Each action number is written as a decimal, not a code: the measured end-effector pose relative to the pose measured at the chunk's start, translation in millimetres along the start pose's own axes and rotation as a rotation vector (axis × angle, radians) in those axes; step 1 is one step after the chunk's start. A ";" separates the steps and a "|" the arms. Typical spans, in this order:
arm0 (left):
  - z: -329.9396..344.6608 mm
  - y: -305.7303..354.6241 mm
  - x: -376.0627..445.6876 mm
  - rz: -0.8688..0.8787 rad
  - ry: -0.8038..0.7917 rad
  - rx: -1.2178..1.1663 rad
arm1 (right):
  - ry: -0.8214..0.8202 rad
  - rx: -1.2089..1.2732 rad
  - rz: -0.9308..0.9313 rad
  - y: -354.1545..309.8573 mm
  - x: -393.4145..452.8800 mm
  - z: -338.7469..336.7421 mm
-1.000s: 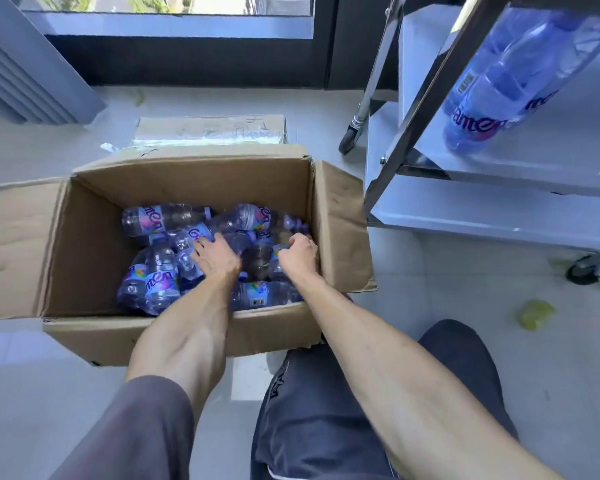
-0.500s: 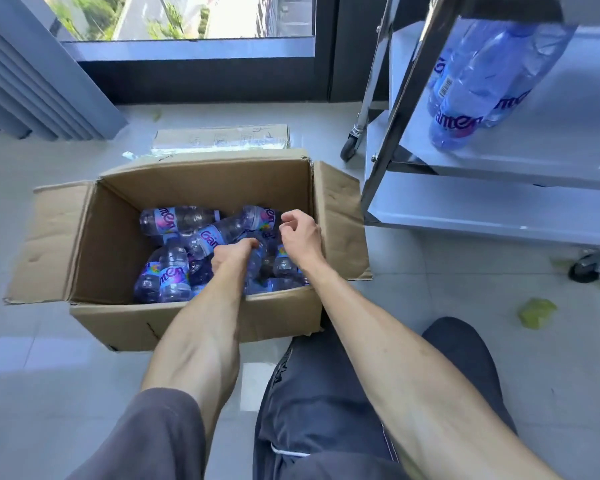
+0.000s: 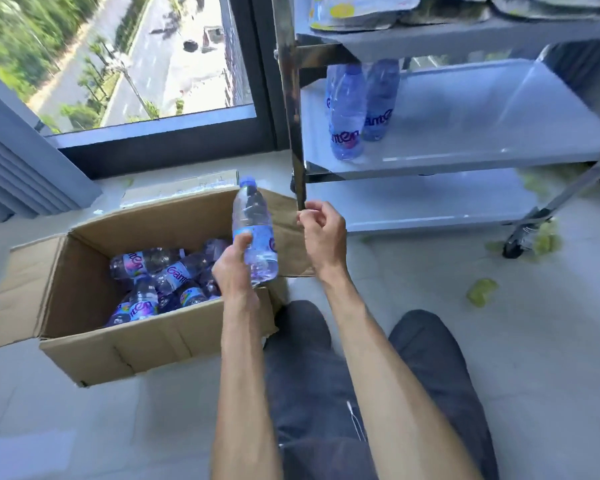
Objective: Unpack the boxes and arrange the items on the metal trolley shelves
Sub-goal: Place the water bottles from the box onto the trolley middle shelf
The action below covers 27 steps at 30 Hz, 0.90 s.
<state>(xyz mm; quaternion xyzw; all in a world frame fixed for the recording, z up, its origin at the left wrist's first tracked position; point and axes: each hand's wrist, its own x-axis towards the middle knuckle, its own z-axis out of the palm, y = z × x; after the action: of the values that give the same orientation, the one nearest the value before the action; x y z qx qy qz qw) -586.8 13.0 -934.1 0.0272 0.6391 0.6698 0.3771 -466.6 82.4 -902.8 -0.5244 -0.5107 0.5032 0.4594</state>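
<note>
The left hand (image 3: 234,268) grips a water bottle (image 3: 255,233) around its lower half, thumb on the near side and fingers (image 3: 240,241) curled round the label; the bottle stands nearly upright, blue cap up, lifted above the right end of the open cardboard box (image 3: 125,327); the right hand (image 3: 323,233) is raised just beside the bottle, not touching it, its fingers loosely curled inward and holding nothing; it sits in front of the trolley post (image 3: 293,133), and whether it touches the post I cannot tell; more bottles (image 3: 160,282) lie jumbled on their sides in the bottom of the box, which rests on the floor (image 3: 430,278) with its flaps folded outward; two bottles (image 3: 357,109) stand upright, close together, at the left end of the middle shelf (image 3: 482,133) of the metal trolley; the lower shelf (image 3: 430,202) shows bare metal; on the top shelf (image 3: 465,32) lie flat packets, too blurred to tell apart; a trolley wheel (image 3: 515,245) sits among pale green scraps (image 3: 481,292) on the floor.
</note>
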 end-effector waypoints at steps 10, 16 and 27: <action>83.3 -37.1 -92.6 0.111 -0.589 0.101 | 0.125 0.180 0.052 -40.0 12.5 -95.5; 109.1 -40.0 -102.7 -0.297 -0.739 0.248 | 0.099 0.533 0.037 -43.4 14.7 -140.0; 106.3 -30.2 -96.0 0.014 -0.657 0.327 | 0.104 0.475 0.027 -38.7 29.0 -143.3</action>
<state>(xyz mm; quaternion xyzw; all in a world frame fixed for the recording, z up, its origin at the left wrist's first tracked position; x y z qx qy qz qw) -448.9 47.0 -898.4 0.3051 0.5823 0.5170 0.5482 -327.4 118.1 -855.8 -0.4337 -0.3468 0.5877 0.5884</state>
